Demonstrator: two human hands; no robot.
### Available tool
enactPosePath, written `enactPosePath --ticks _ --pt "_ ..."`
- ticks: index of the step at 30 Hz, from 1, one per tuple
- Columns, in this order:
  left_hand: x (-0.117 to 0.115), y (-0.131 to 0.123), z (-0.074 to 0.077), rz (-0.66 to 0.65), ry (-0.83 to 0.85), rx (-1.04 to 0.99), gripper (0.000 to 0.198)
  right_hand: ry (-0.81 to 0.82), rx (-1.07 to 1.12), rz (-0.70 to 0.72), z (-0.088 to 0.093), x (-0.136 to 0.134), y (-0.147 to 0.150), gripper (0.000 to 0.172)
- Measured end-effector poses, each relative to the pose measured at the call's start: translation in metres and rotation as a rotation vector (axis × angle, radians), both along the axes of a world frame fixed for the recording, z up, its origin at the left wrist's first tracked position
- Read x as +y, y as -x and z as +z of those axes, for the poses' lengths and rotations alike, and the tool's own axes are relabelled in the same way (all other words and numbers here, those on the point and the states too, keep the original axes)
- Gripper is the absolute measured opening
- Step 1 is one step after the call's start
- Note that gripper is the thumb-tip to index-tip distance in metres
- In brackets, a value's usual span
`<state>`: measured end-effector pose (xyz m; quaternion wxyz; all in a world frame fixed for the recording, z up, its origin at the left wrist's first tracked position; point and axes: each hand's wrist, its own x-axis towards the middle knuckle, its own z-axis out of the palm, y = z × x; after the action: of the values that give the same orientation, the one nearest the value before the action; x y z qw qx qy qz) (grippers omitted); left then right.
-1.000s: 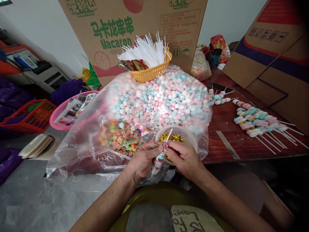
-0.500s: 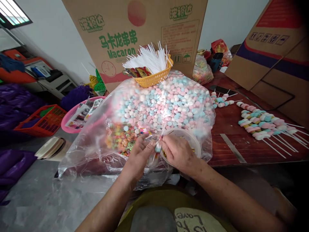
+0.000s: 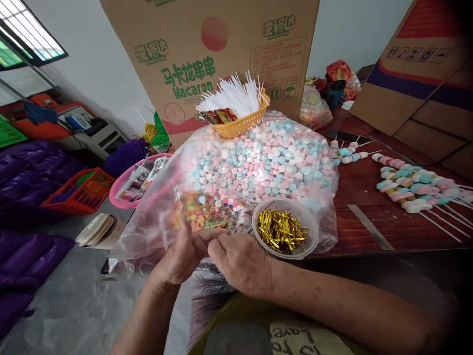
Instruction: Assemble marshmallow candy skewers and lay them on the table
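Note:
My left hand (image 3: 181, 254) and my right hand (image 3: 238, 261) meet low at the front edge of a big clear plastic bag (image 3: 258, 162) full of pink, blue and white candies. Both hands have curled fingers pressed together; what they hold is hidden between them. Just past my left hand lie coloured ring candies (image 3: 203, 217) inside the plastic. Right of my right hand stands a clear round tub (image 3: 286, 234) of gold twist ties.
A yellow basket (image 3: 242, 123) with white sticks sits on top of the bag, before a "Macaron" carton (image 3: 221, 44). Finished candy skewers (image 3: 414, 187) lie on the red table at right. A pink basin (image 3: 136, 180) and a red crate (image 3: 77, 192) are at left.
My hands have dropped from over the tub toward me and to the left. The candy skewer seen between them earlier is hidden now, and the tub of gold ties is uncovered.

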<state>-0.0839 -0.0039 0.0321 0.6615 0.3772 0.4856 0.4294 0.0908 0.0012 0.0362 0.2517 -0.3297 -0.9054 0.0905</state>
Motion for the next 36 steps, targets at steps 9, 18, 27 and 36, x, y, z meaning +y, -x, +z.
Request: enactPosePath --ticks 9,18,27,36 --pt "0.031 -0.039 -0.057 0.077 -0.253 0.357 0.046 0.375 0.227 -0.105 -0.020 0.076 -0.028 0.019" --pt "0.080 -0.076 -0.050 -0.193 -0.559 0.681 0.039 0.569 0.485 -0.251 0.010 0.085 -0.089 0.020" --pt "0.127 -0.108 -0.040 -0.317 -0.465 0.933 0.028 0.380 0.242 -0.684 -0.018 0.108 -0.129 0.017" --pt "0.136 -0.115 -0.031 -0.265 -0.397 0.813 0.031 0.388 0.220 -0.584 -0.008 0.122 -0.118 0.028"
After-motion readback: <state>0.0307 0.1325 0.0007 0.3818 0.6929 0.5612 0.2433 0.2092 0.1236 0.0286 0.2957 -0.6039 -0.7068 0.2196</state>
